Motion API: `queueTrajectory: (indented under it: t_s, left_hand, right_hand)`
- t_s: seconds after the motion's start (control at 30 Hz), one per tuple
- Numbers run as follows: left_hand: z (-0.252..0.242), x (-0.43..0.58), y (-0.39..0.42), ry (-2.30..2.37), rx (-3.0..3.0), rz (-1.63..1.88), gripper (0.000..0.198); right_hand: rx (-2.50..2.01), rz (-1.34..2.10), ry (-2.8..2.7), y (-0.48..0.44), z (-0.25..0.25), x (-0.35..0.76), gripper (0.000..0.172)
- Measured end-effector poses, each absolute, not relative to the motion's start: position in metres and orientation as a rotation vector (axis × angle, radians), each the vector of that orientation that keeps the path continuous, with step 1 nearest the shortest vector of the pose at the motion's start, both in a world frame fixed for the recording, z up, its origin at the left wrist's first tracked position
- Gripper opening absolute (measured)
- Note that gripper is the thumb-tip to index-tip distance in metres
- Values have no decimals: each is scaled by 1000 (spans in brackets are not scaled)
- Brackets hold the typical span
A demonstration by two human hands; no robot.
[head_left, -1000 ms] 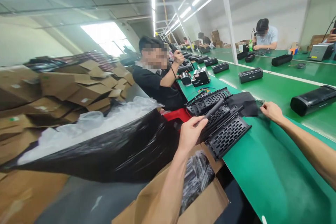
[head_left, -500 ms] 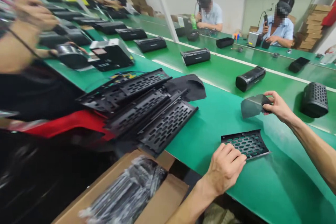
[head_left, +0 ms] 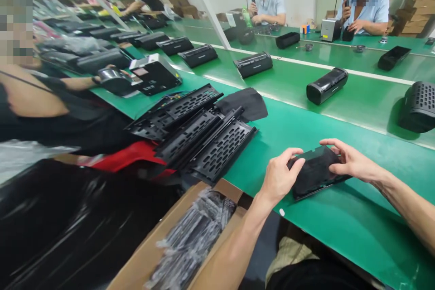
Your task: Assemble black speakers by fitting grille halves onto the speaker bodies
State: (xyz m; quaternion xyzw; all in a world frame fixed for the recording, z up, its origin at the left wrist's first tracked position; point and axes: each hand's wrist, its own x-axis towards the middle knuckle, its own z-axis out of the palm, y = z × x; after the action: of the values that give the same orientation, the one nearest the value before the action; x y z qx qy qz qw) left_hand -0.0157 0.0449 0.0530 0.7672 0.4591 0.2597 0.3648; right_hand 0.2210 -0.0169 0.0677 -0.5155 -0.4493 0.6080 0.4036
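The thin black mesh sheet (head_left: pixel 314 167) lies over a black perforated plastic panel (head_left: pixel 307 195) on the glossy green tabletop (head_left: pixel 356 231), near the edge in front of me. My left hand (head_left: pixel 282 170) holds the sheet's left end between thumb and fingers. My right hand (head_left: pixel 356 161) touches its right end, thumb and forefinger spread; whether it pinches I cannot tell. Leftward lie piled black slotted panels (head_left: pixel 224 149), charcoal fabric sheets (head_left: pixel 249 104) just beyond, and below them a brown cardboard box (head_left: pixel 136 258) of plastic-wrapped parts (head_left: pixel 193 240).
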Motion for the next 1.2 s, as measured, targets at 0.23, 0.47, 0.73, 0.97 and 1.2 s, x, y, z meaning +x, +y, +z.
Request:
queueTrajectory:
  t_s: [0.23, 0.47, 0.73, 0.97, 1.2]
  left_hand:
    - [55, -20, 32, 1379, 2189, 381, 15]
    - [37, -15, 22, 1538, 2487, 224, 22]
    - [20, -34, 29, 1582, 2452, 585, 41]
    - [22, -43, 38, 1258, 2046, 727, 21]
    - [17, -37, 42, 1151, 1360, 783, 44]
  right_hand:
    - [-1533, 1295, -1211, -18, 42, 226, 30]
    - [-1845, 657, -1676, -19, 27, 232, 28]
    - [-2028, 410, -1834, -19, 21, 251, 38]
    - [-1872, 659, -1802, -10, 22, 264, 13]
    - [-1544, 1358, -1210, -17, 45, 257, 38]
